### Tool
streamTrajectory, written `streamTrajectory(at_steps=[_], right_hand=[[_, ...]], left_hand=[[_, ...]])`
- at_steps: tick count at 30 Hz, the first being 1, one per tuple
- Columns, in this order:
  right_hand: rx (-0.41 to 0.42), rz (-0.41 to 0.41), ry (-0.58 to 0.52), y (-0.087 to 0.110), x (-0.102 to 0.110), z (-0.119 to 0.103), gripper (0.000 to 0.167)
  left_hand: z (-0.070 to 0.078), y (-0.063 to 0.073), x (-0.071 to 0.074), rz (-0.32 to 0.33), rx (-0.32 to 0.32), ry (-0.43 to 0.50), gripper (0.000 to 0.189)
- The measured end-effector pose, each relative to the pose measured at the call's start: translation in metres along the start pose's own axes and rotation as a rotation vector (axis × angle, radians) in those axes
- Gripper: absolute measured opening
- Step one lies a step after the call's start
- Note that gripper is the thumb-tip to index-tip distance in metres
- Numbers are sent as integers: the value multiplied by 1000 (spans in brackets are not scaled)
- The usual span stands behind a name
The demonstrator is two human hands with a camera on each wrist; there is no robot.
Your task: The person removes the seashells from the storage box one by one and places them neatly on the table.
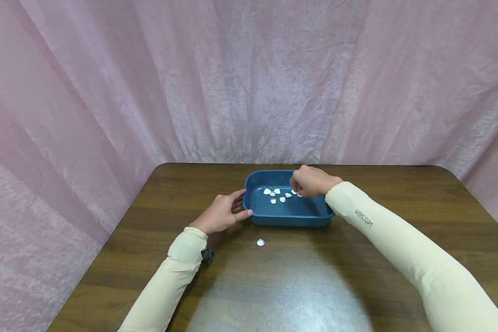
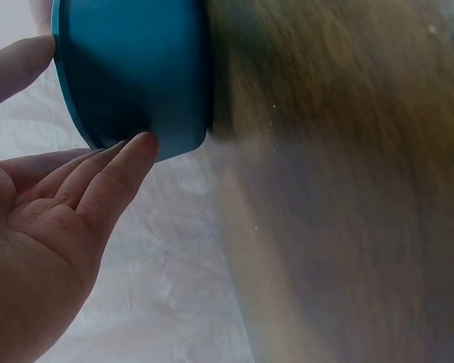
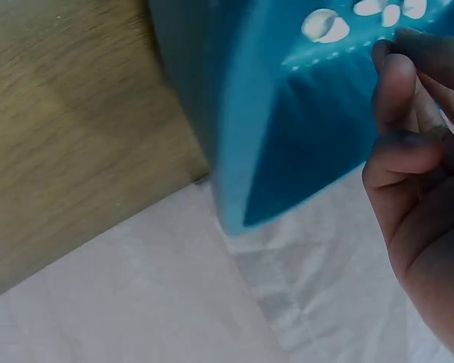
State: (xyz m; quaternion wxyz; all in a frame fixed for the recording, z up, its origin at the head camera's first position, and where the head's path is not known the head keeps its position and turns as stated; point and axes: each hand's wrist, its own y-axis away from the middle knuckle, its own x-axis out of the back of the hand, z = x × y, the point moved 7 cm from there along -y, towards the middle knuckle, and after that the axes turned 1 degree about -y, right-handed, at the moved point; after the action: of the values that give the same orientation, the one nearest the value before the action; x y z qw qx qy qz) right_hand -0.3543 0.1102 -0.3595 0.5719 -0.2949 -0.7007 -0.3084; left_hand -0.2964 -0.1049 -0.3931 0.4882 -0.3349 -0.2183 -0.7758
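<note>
A blue rectangular tray (image 1: 290,221) stands on the table with several small white shells (image 1: 282,199) on its floor. My left hand (image 1: 222,212) is at its left end, thumb and fairly straight fingers spread and touching the rim and side. In the left wrist view the fingertips (image 2: 142,144) rest against the blue wall. My right hand (image 1: 311,180) reaches down inside the tray's right half with curled fingers, its thumb and fingertips pinching at a white shell (image 1: 299,195). That shell is partly hidden by the fingers. Another white shell (image 1: 260,242) lies on the table before the tray.
The brown wooden table (image 1: 398,207) has rounded far corners. Right behind its far edge hangs a pink curtain (image 1: 249,92). A small black device (image 1: 207,256) sits at my left wrist, and pale sleeves (image 1: 390,244) cover both forearms.
</note>
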Motion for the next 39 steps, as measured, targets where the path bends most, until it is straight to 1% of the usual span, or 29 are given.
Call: streamTrajectory(at_steps=[4,7,11,14,19,23,26,30,35,39], right_hand=[[-41,-56,21,-4,-10,8,21],[-62,-74,34,-5,-16,13,22],[-76,-55,44,-7,-18,18,23],[-82,-49,55,-8,-19,20,23],[-91,-62,83,-9,-21,23,16],[-73,-61,102,-9,-25,22,10],[-62,-44,100,-9,-25,23,6],[-54,-21,86,-9,-25,24,9],[-47,-27,80,-11,-25,25,8],[-41,11,81,-14,-21,25,8]], left_hand=[[-1,0,-2,-2,-3,9,73],[-2,0,-3,-4,7,10,74],[-3,0,-3,4,16,4,73],[-2,-1,-2,6,12,9,74],[-2,-1,-2,2,8,16,75],[-1,0,-2,1,11,11,75],[0,1,-1,-1,7,13,76],[-2,1,-1,-1,4,16,76],[-4,1,-2,-3,11,18,76],[-3,1,-1,-4,20,21,76]])
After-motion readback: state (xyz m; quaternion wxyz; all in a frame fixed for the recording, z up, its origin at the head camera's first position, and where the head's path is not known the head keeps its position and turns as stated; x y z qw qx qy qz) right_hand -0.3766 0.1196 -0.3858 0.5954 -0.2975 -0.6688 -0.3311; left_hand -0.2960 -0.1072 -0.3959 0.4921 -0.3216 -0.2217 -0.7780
